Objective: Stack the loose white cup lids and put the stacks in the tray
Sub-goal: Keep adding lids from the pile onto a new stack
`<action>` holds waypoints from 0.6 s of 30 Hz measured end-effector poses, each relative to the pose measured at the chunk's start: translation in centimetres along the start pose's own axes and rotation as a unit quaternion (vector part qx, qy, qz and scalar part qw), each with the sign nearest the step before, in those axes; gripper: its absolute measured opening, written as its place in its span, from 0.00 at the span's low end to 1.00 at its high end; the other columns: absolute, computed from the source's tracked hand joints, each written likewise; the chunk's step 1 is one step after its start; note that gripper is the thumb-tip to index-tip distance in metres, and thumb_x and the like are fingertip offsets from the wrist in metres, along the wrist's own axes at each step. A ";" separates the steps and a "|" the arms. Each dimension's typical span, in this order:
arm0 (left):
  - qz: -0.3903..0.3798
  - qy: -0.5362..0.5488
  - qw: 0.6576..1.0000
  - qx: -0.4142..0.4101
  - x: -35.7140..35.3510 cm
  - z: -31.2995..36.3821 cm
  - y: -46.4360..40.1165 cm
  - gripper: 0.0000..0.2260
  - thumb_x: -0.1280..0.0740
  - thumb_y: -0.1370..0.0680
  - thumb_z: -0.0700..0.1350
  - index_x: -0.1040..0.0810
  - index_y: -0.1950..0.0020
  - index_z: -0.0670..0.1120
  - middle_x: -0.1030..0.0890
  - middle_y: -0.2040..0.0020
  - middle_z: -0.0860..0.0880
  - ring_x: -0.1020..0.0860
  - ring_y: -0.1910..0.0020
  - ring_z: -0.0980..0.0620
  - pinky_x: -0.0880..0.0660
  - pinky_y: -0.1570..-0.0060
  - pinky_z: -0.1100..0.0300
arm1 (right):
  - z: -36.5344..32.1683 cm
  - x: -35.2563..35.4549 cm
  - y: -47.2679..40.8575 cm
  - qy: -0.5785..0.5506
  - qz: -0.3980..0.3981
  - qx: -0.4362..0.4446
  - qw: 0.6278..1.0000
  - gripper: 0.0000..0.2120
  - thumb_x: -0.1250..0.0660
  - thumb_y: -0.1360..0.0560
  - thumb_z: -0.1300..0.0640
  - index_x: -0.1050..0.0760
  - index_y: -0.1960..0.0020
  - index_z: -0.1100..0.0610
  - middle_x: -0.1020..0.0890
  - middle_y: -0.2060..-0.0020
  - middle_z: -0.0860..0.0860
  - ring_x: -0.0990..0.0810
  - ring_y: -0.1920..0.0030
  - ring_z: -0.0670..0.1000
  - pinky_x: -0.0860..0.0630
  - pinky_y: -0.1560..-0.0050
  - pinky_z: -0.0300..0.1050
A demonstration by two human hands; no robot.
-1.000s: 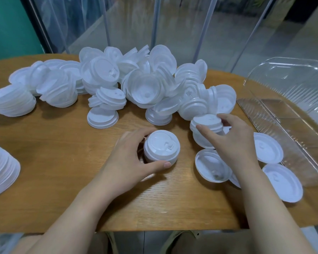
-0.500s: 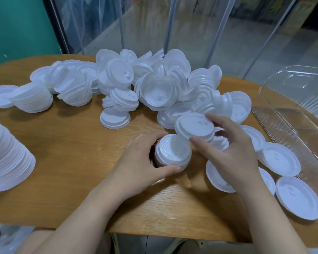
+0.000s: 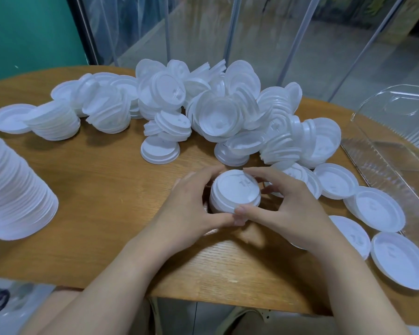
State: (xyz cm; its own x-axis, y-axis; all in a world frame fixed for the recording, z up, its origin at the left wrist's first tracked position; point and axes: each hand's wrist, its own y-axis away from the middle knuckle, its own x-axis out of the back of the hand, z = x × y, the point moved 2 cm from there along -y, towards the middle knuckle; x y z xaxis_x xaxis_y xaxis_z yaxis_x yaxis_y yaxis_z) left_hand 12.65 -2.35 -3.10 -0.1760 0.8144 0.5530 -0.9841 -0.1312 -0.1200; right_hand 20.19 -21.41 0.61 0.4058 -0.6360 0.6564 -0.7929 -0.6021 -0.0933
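Cupping the short stack of white plastic cup lids (image 3: 235, 193) in both hands' (image 3: 191, 209) (image 3: 293, 209) closed grip, we risk seating its top lid crooked, toppling it on the wooden counter (image 3: 107, 189).

Single head-worn wide-angle view, looking forward and steeply down from the near edge of the table (image 3: 87, 189), close over both hands, far rim bowed, windows beyond
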 end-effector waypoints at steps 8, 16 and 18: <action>-0.002 -0.006 1.000 -0.008 0.1 0.3 -0.1 0.39 0.24 0.41 0.69 0.26 0.31 0.65 0.25 0.43 0.73 0.27 0.38 0.64 0.30 0.32 0.51 | 0.5 0.0 -0.1 -0.002 -0.016 -0.019 1.000 0.31 0.24 0.41 0.31 0.27 0.39 0.29 0.24 0.40 0.26 0.25 0.40 0.34 0.27 0.41 0.36; -0.005 -0.016 1.000 0.011 0.1 0.1 0.1 0.44 0.22 0.41 0.71 0.29 0.27 0.66 0.26 0.40 0.67 0.30 0.34 0.60 0.32 0.28 0.53 | 0.5 2.1 0.5 -0.040 0.162 0.031 0.986 0.21 0.26 0.32 0.37 0.19 0.43 0.45 0.16 0.48 0.40 0.18 0.45 0.46 0.23 0.49 0.37; -0.011 -0.012 1.000 0.015 0.1 0.0 0.1 0.42 0.24 0.40 0.73 0.30 0.28 0.67 0.25 0.39 0.66 0.30 0.33 0.59 0.32 0.29 0.53 | 1.3 3.1 0.7 -0.011 0.210 0.023 0.977 0.19 0.22 0.30 0.42 0.19 0.43 0.47 0.18 0.48 0.40 0.20 0.45 0.45 0.26 0.49 0.34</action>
State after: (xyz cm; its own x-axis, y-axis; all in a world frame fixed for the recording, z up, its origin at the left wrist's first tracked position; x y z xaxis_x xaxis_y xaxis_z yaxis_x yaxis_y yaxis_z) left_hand 12.50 -2.32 -3.07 -0.1547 0.8037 0.5745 -0.9879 -0.1311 -0.0827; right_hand 21.52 -24.40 1.60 0.0588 -0.8422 0.5359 -0.8710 -0.3056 -0.3847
